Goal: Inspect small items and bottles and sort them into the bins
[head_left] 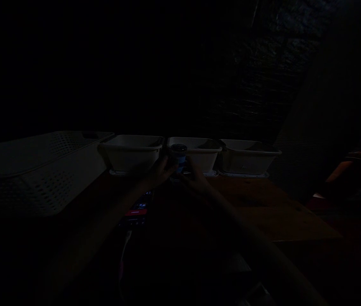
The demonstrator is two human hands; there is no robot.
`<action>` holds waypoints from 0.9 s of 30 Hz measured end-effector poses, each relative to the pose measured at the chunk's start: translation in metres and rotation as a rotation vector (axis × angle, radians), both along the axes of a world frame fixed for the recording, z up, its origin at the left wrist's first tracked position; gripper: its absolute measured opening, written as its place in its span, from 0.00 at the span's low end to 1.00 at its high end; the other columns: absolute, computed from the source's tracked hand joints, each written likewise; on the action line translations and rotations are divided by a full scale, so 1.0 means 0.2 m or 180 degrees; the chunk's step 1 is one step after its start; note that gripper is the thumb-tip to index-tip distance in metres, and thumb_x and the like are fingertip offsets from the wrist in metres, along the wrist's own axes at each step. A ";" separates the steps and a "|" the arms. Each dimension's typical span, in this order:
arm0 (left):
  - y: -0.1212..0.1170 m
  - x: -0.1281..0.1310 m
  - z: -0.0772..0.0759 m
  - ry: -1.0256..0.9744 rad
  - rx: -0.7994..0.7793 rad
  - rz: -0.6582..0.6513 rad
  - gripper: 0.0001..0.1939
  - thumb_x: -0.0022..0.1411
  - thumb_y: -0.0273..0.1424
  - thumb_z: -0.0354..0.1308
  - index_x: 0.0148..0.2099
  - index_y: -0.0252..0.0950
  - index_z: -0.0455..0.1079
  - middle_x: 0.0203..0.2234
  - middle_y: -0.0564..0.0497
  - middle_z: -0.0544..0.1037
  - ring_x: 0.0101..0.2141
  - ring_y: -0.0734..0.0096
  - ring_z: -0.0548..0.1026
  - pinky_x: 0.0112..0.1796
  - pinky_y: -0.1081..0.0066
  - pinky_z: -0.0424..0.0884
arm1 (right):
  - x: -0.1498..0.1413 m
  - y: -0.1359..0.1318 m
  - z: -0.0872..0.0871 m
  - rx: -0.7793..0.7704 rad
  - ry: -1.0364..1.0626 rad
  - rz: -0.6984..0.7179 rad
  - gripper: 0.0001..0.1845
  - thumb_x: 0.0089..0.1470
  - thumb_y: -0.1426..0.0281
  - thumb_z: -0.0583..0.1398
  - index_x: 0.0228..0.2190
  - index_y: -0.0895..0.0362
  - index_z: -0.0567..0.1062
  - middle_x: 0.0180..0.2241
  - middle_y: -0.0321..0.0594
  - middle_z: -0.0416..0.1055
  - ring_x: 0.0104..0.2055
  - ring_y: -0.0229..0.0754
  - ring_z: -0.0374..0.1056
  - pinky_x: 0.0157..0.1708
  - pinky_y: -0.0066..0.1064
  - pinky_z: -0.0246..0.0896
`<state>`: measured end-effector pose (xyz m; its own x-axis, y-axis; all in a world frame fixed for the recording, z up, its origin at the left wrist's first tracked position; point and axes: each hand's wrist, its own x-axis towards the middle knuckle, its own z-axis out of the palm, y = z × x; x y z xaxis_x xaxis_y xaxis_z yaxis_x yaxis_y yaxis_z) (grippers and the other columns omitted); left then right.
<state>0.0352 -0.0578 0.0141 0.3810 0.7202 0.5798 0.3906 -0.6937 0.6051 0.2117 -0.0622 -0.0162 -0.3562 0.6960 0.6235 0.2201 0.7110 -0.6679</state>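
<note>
The scene is very dark. A small jar [179, 160] with a dark round lid and a blue label stands upright in the middle of the view. My left hand [160, 171] is closed around its left side, and my right hand [196, 176] grips it from the right. The lower part of the jar is dim and partly covered by my fingers. Just behind it sits a pale plastic tub [204, 157]. Below my left hand lies a phone [136, 212] with its screen lit.
Two more pale tubs, a left one [132, 153] and a right one [247, 159], line the back of the wooden table [282, 212]. A large perforated basket [53, 182] stands at the left. A white cable [125, 246] runs from the phone. Another person's arm [339, 171] shows at far right.
</note>
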 end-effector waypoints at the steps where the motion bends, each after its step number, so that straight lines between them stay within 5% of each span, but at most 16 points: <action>1: 0.00 0.00 0.00 0.0007 0.0007 0.0027 0.25 0.59 0.42 0.52 0.55 0.34 0.58 0.54 0.42 0.65 0.54 0.56 0.64 0.53 0.59 0.61 | 0.00 0.00 0.00 0.0021 -0.0012 0.0016 0.32 0.52 0.63 0.59 0.55 0.53 0.54 0.49 0.47 0.67 0.48 0.45 0.68 0.42 0.39 0.69; 9: 0.00 0.01 -0.02 -0.0014 -0.0169 -0.0013 0.35 0.56 0.43 0.56 0.60 0.36 0.51 0.54 0.41 0.65 0.53 0.57 0.65 0.51 0.58 0.63 | 0.00 0.00 0.01 -0.0046 0.0030 0.0090 0.33 0.51 0.61 0.59 0.56 0.53 0.53 0.50 0.48 0.66 0.48 0.46 0.68 0.43 0.40 0.68; 17: 0.01 0.01 -0.03 0.0011 -0.0085 0.0250 0.28 0.54 0.44 0.57 0.53 0.35 0.59 0.49 0.40 0.69 0.49 0.55 0.69 0.48 0.54 0.66 | 0.00 0.00 0.01 0.0060 -0.0102 0.0123 0.32 0.52 0.62 0.59 0.55 0.52 0.53 0.50 0.49 0.66 0.46 0.45 0.69 0.41 0.39 0.69; 27: 0.02 0.00 -0.04 0.0149 0.0197 0.0335 0.31 0.53 0.44 0.58 0.56 0.36 0.56 0.49 0.40 0.69 0.51 0.53 0.67 0.49 0.55 0.66 | 0.01 0.01 0.01 -0.0091 0.0052 0.0204 0.30 0.51 0.62 0.59 0.53 0.53 0.55 0.50 0.48 0.66 0.45 0.45 0.69 0.40 0.40 0.69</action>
